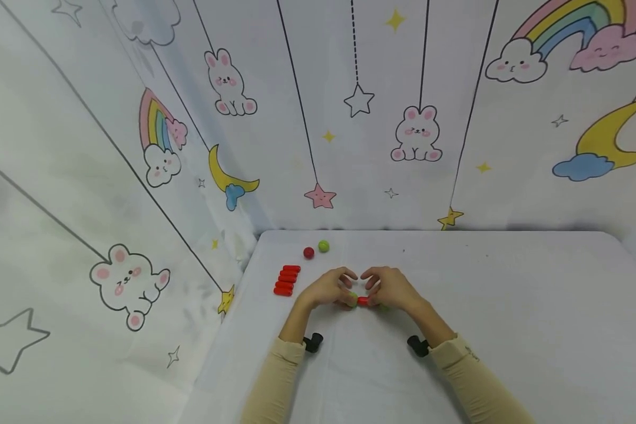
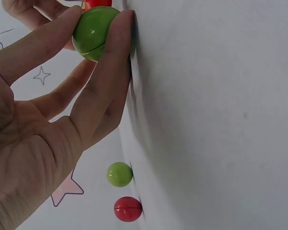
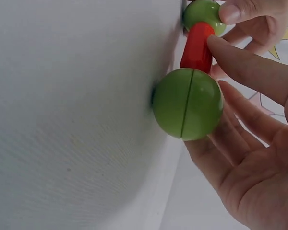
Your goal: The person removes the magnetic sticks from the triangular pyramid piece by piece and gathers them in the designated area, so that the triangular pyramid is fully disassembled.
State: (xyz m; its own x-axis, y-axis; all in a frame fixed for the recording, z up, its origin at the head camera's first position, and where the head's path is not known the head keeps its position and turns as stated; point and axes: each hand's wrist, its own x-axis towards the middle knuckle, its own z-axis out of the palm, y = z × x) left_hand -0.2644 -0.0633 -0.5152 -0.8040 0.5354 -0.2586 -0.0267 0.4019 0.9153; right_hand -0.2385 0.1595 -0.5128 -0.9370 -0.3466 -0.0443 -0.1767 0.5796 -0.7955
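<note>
A short red stick (image 3: 198, 48) joins end to end with two green balls low over the white cloth, as the right wrist view shows. My left hand (image 1: 325, 287) pinches one green ball (image 2: 93, 31) between thumb and fingers. On the other side, my right hand (image 1: 394, 288) grips the red stick, its thumb lying along the stick and its fingers behind. The second green ball (image 3: 188, 104), with a seam around it, sits at the near end of the stick beside those fingers. In the head view the hands hide most of both balls.
Left of the hands, several red sticks (image 1: 287, 280) lie in a column on the white-covered table (image 1: 509, 306). Beyond them sit a loose red ball (image 1: 309, 252) and a loose green ball (image 1: 324, 246). A patterned curtain (image 1: 297, 118) hangs along the table's back and left.
</note>
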